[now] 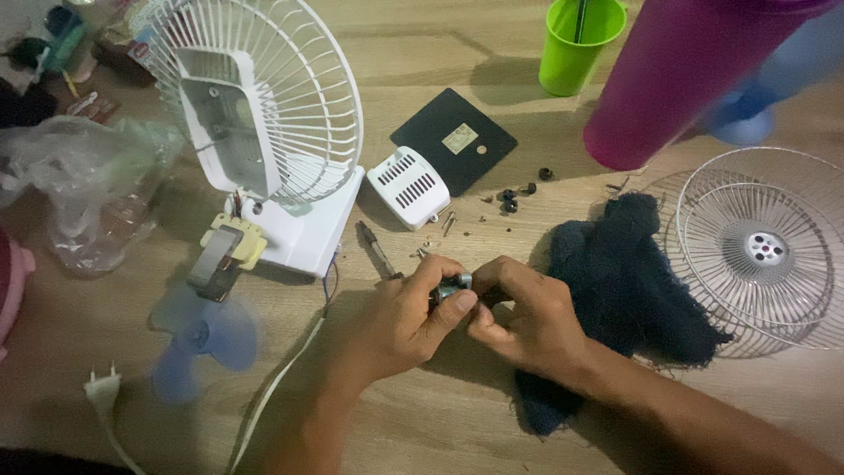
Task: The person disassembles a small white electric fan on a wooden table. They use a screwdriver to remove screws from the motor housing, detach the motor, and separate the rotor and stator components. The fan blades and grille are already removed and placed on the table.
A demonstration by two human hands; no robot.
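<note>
Pinching a small grey metal motor part [454, 285], left hand [406, 318] and right hand [527, 321] held it above the wooden worktop [457, 413], each grip closed for steadiness.

We see a light wooden table [492, 422] carrying a white fan base with rear grille [290, 167], round wire front grille [760, 251], dark blue cloth [629, 281], green plastic cup [576, 44], black square plate [453, 141], scattered small screws [448, 224].

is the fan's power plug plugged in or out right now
Out. The white plug lies loose on the wooden table at lower left, prongs bare and pointing up-frame, no socket around it. Its cord trails back toward the fan base.
</note>
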